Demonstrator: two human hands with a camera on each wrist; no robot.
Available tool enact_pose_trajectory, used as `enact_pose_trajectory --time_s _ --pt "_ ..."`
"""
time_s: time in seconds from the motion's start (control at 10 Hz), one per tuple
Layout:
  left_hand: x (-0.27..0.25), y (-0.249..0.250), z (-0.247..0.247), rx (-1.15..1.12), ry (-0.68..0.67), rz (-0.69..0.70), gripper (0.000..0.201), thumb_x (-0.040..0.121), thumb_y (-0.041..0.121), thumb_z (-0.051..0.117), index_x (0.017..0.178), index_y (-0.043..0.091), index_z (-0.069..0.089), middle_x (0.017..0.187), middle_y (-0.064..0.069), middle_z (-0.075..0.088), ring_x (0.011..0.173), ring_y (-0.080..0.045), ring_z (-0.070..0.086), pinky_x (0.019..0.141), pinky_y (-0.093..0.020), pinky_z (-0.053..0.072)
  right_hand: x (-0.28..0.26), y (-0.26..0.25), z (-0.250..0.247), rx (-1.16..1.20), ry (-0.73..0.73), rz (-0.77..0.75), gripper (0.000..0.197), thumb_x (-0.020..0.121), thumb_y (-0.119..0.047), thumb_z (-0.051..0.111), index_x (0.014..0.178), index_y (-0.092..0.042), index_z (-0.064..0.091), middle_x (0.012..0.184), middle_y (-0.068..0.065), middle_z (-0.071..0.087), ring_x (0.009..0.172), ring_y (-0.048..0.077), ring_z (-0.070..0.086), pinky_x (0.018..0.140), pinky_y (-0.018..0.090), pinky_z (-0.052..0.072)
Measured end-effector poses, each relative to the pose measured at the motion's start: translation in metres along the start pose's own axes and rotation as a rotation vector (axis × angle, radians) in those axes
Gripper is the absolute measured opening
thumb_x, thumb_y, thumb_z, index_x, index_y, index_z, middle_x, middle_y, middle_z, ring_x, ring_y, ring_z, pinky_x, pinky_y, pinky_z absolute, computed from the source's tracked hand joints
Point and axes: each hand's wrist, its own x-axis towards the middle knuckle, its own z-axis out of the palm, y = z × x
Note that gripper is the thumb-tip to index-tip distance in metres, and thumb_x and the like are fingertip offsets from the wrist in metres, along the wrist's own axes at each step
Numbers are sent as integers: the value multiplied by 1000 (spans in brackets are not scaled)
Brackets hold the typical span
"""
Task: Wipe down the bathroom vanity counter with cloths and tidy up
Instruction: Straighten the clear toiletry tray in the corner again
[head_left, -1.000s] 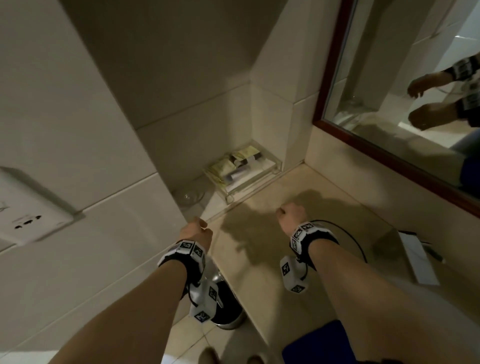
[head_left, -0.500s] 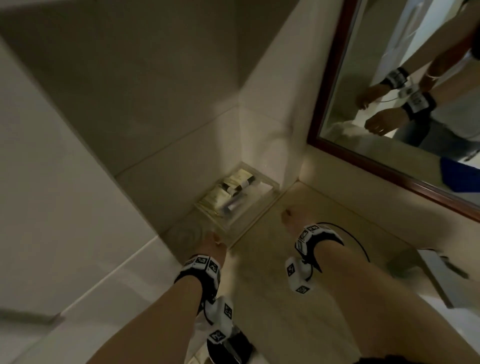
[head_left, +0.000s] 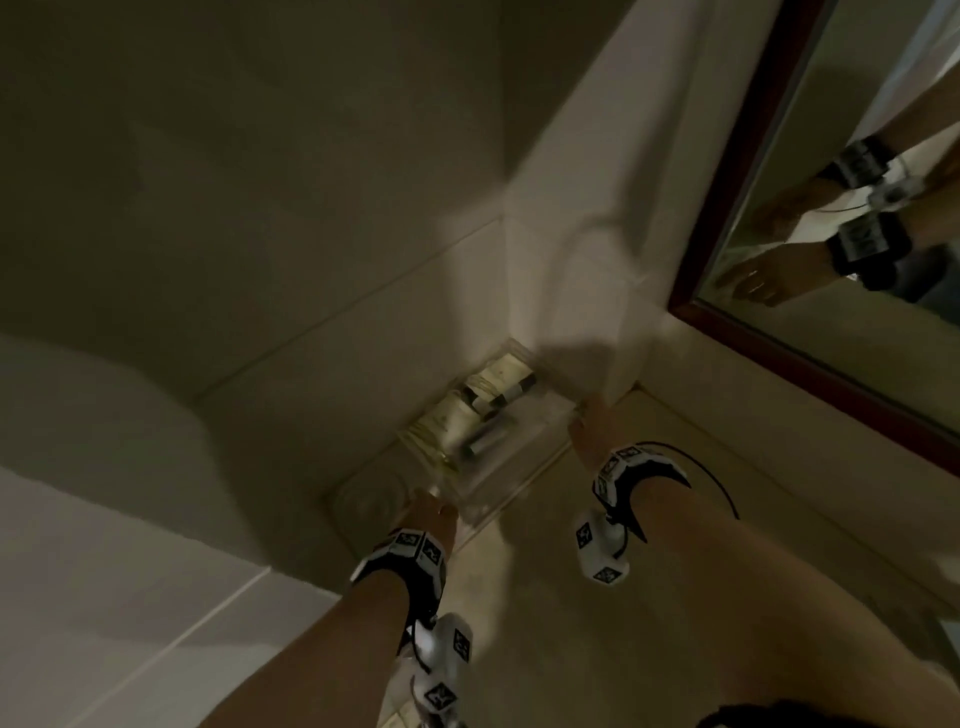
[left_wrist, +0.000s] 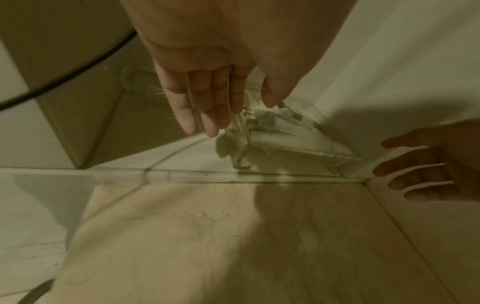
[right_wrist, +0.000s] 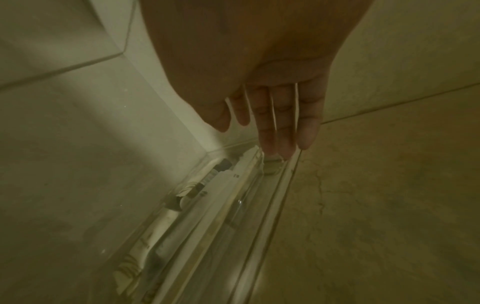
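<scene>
A clear acrylic tray (head_left: 498, 457) of small toiletry packets and tubes sits in the corner of the beige stone counter (head_left: 545, 597). My left hand (head_left: 431, 512) is at the tray's left end. In the left wrist view its fingers (left_wrist: 207, 115) are straight beside the tray (left_wrist: 285, 152), with the thumb over the rim. My right hand (head_left: 592, 421) is at the tray's right end. Its straight fingertips (right_wrist: 280, 144) touch the tray's corner (right_wrist: 207, 216). Neither hand holds anything. No cloth is in view.
A mirror in a dark wooden frame (head_left: 779, 338) runs along the right wall and reflects both hands. A clear glass dish (head_left: 369, 499) stands left of the tray by the tiled wall. A black cable (head_left: 717, 488) trails from my right wrist.
Both hands have moved forward across the counter to the two ends of the tray. The head view has moved closer to the corner.
</scene>
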Motion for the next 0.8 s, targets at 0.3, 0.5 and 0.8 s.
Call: enact_pose_trajectory --time_s 0.3,0.5,0.8 --pt "35 20 16 -98 -11 -139 55 102 39 36 137 -4 42 138 -23 46 127 -36 46 104 -38 39 37 9 10 -186 -117 16 52 101 -29 36 142 1 27 120 20 56 101 35 59 80 37 50" --pt "51 14 39 -47 36 -165 70 96 51 42 144 2 33 148 -17 39 132 -33 41 105 -39 36 36 28 25 -162 -229 -7 64 103 -43 26 151 -7 5 120 22 60 102 34 60 82 36 49" --pt "57 12 39 -108 7 -171 69 94 48 50 140 -1 35 143 -20 43 128 -36 44 103 -43 38 29 27 31 -193 -205 -16 71 101 -48 25 151 -18 -15 107 23 65 90 36 63 74 38 49"
